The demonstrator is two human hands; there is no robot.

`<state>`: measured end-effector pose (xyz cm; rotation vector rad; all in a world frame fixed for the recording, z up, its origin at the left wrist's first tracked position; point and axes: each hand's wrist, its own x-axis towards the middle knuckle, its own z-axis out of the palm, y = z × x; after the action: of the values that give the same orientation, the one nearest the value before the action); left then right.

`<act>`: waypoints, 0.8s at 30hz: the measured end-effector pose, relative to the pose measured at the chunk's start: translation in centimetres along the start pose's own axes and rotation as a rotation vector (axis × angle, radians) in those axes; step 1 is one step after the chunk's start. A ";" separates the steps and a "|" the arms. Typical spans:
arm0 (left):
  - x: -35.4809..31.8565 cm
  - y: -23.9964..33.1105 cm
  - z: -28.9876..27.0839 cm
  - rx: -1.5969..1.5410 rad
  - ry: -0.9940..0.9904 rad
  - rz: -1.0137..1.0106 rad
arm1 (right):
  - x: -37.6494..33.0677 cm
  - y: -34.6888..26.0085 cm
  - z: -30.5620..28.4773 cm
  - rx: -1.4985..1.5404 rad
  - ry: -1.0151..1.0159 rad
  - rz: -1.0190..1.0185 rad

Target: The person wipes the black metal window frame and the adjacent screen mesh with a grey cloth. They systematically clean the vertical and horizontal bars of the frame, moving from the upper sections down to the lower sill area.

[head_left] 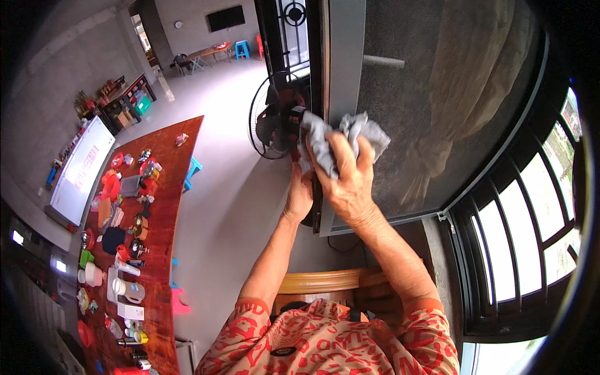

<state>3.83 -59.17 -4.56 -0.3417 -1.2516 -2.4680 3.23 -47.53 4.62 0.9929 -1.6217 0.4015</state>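
My right hand (350, 187) is closed on a crumpled grey cloth (365, 130). It presses the cloth against the grey frame (342, 69) of a tall mesh screen panel (400, 119), and part of the cloth laps over the panel's left edge. Lower and to the left, my left hand (299, 195) grips that dark edge, its fingers partly hidden. Just beyond this hand stands a black fan (270, 122) with a round wire cage. Behind the mesh hangs a pale curtain (469, 81).
Below my arms is a wooden chair back (322, 281). A long reddish table (164, 219) on the left carries many small items, a jug (129, 290) among them. Dark window bars (522, 219) curve along the right. Blue stools (242, 49) stand farther off.
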 end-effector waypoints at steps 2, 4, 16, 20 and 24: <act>0.7 -1.5 -2.1 0.093 -0.045 0.030 | -2.8 -0.8 0.7 0.023 -0.019 -0.001; 0.4 -1.6 -2.4 -0.118 0.132 -0.128 | -5.7 -1.7 1.6 0.077 -0.058 0.036; -0.2 -1.8 -4.6 0.075 -0.234 -0.318 | -16.8 -4.8 2.2 0.246 -0.489 0.032; -0.5 -3.0 -6.4 0.037 -0.107 -0.447 | -13.5 -4.4 -0.1 0.243 -0.310 0.126; -0.9 -3.6 -6.5 -0.016 -0.002 -0.253 | -7.3 -2.4 0.4 0.053 -0.195 0.073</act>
<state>2.79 -62.31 -11.21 -0.2001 -1.3492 -2.6891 4.92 -46.35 -2.83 1.0412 -1.8349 0.4088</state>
